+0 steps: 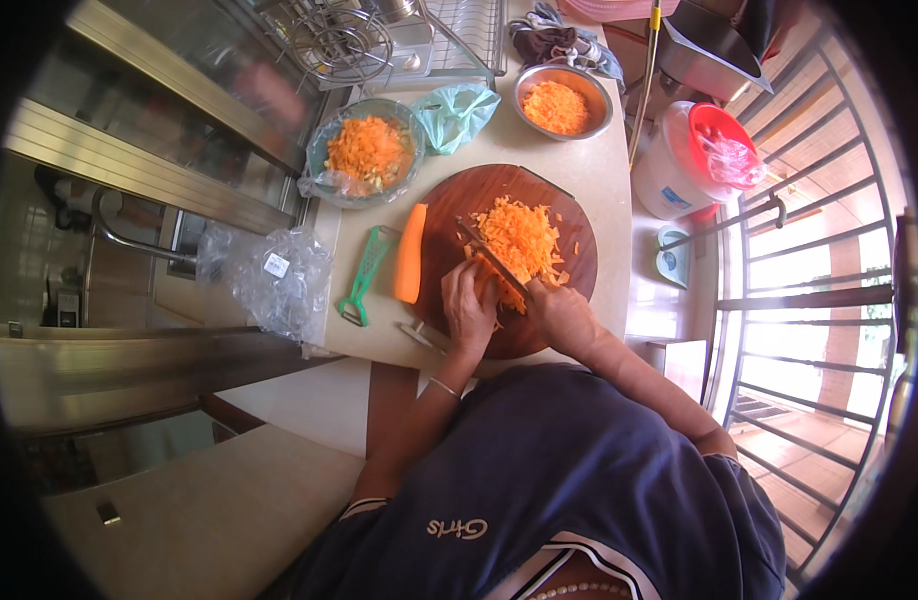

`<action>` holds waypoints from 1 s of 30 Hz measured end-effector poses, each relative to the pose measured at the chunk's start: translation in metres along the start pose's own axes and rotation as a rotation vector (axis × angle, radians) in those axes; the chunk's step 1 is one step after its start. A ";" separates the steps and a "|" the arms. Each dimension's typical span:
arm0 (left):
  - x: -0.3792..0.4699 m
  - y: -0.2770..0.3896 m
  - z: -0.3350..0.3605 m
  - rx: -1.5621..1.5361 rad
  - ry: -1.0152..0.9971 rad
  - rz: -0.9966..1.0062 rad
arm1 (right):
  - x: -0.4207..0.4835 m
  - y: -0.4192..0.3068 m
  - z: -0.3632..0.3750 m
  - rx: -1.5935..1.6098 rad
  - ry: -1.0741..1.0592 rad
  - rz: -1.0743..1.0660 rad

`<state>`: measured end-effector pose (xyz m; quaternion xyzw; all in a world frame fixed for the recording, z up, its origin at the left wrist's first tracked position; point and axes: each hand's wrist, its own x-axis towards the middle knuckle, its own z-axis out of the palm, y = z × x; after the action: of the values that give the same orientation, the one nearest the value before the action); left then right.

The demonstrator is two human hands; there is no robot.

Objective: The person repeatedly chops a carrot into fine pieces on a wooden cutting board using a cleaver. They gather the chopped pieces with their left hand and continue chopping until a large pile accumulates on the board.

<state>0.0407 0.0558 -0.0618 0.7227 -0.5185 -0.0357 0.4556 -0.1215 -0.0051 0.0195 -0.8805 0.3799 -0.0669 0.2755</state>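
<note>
My right hand (565, 316) grips a kitchen knife (498, 262), its blade running up and left across the round wooden cutting board (579, 251). My left hand (468, 301) presses carrot pieces against the board, fingertips close to the blade's left side. Those pieces are partly hidden by the fingers and knife. Right of the blade lies a heap of chopped orange carrot (523, 236). One peeled whole carrot (410, 255) rests along the board's left edge, with a green peeler (365, 274) beside it on the counter.
Behind the board stand a plastic-covered bowl of shredded carrot (369, 154), a crumpled green bag (455, 116) and a steel bowl of carrot (556, 105). A clear plastic bag (275, 274) hangs at left. White bucket (673, 165) and barred gate (811, 304) are right.
</note>
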 end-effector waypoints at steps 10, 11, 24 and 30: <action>0.008 -0.010 0.004 -0.010 0.018 0.021 | 0.007 -0.011 0.003 -0.031 -0.109 0.017; 0.009 -0.011 0.004 -0.005 0.012 0.017 | 0.013 -0.011 0.004 -0.030 -0.116 0.014; 0.006 -0.009 0.004 -0.023 0.069 -0.021 | 0.027 -0.005 -0.003 -0.051 -0.069 -0.001; 0.008 -0.009 0.004 -0.003 0.043 -0.004 | -0.001 -0.008 0.005 -0.041 -0.004 -0.045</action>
<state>0.0486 0.0477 -0.0673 0.7238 -0.5070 -0.0218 0.4675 -0.1153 0.0019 0.0201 -0.8943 0.3609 -0.0636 0.2567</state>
